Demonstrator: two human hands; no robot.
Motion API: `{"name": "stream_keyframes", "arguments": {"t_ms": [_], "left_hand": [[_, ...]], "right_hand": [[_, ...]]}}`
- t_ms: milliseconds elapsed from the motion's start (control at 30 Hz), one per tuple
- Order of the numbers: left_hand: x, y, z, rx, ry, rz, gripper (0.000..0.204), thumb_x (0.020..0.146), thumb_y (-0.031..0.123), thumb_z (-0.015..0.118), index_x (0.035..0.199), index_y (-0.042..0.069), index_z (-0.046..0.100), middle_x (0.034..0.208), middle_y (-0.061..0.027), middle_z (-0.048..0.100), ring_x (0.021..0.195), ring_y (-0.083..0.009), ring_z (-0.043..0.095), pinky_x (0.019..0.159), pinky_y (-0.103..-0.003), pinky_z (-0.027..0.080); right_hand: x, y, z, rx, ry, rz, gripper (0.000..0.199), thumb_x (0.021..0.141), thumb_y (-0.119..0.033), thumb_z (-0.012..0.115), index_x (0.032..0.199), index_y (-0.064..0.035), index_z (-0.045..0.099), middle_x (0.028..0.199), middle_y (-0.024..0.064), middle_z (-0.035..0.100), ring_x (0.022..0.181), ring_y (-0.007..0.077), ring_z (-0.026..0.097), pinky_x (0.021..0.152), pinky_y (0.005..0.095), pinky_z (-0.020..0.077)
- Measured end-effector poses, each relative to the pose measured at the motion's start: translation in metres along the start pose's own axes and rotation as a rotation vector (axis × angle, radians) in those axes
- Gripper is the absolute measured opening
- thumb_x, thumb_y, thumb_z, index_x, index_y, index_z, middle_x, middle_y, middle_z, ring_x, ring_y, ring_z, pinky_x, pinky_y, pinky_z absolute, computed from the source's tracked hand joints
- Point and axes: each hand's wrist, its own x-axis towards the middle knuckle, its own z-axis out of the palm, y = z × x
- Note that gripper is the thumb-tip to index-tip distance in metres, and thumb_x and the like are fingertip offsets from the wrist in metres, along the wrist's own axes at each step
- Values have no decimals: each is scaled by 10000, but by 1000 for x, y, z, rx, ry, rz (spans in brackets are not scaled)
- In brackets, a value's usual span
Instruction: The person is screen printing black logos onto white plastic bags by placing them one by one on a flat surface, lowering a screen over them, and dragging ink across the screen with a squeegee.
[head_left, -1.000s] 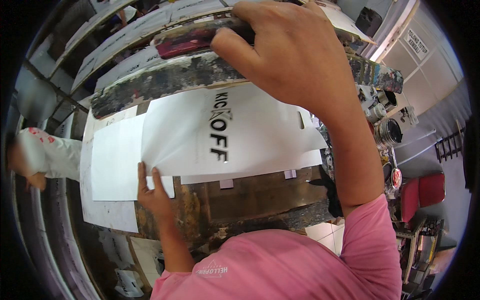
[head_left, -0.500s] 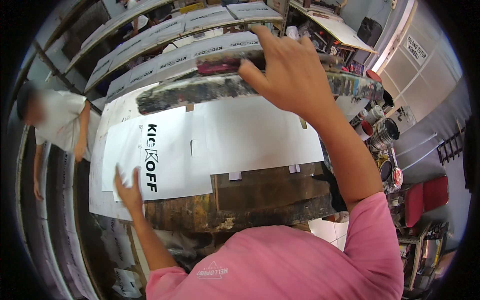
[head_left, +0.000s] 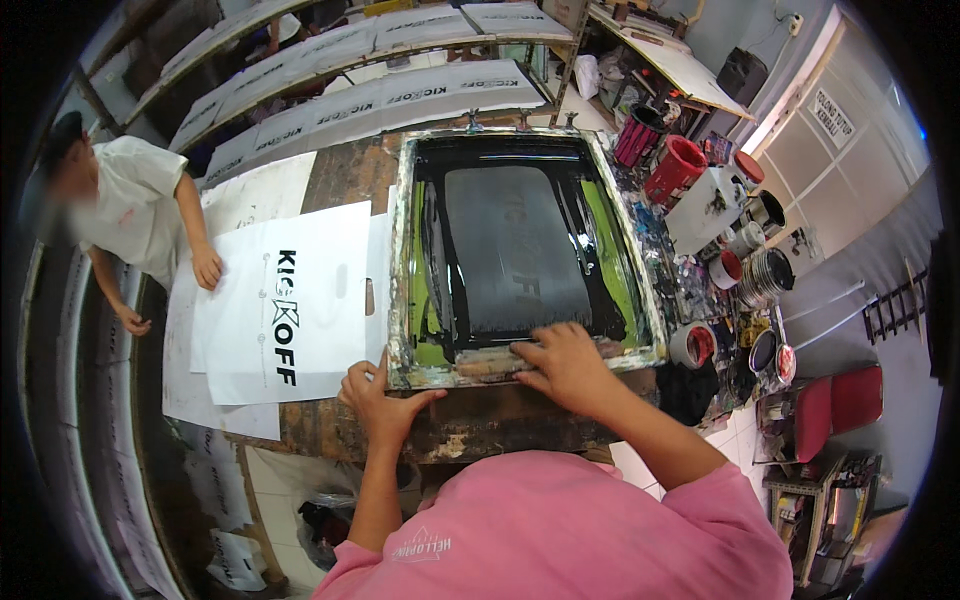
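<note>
A screen printing frame (head_left: 402, 250) lies flat on the worktable, its mesh dark with black ink and green along the sides. My right hand (head_left: 570, 370) is closed on a paint-smeared squeegee (head_left: 482, 363) at the frame's near edge. At the near left corner, my left hand (head_left: 385, 408) grips the frame, thumb and fingers set apart on the corner's two sides. Left of the frame rests a white bag (head_left: 335, 250) with black lettering and a cut-out handle. A co-worker's hand (head_left: 207, 268) is at its far left edge.
A co-worker (head_left: 135, 200) stands at the table's left end. Racks hold several printed bags (head_left: 425, 88) behind. Ink tubs and a red bucket (head_left: 677, 165) crowd the right side; a dark cloth (head_left: 685, 388) lies near the right corner. Red chairs (head_left: 815, 410) stand beyond.
The raised frame has come down flat. My right hand moved from its far edge to the squeegee; my left hand left the printed bag for the frame's corner. The co-worker reached to the bag.
</note>
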Motion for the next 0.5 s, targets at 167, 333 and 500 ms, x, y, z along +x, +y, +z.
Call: {"name": "stream_keyframes", "arguments": {"t_ms": [167, 333, 500], "left_hand": [[-9, -20, 20, 129, -10, 83, 1075, 429, 706, 978, 1310, 128, 767, 1129, -90, 530, 1106, -301, 495, 1035, -511, 317], [-6, -24, 20, 150, 18, 150, 1047, 440, 753, 967, 1206, 71, 757, 1090, -91, 534, 1072, -297, 483, 1019, -526, 292], [-8, -26, 18, 132, -46, 121, 1087, 455, 747, 966, 1279, 78, 730, 1100, -99, 505, 1065, -308, 469, 999, -523, 307]], "right_hand": [[1, 9, 44, 38, -70, 47, 533, 867, -309, 826, 1331, -82, 694, 1134, 118, 679, 1038, 343, 639, 933, 463, 544], [69, 60, 65, -48, 199, -61, 540, 825, -301, 850, 1289, -73, 693, 1073, 116, 643, 1005, 337, 632, 833, 455, 566], [185, 132, 69, -106, 239, -48, 408, 871, -316, 826, 1194, -112, 685, 1033, 101, 636, 1016, 340, 651, 798, 483, 579]]}}
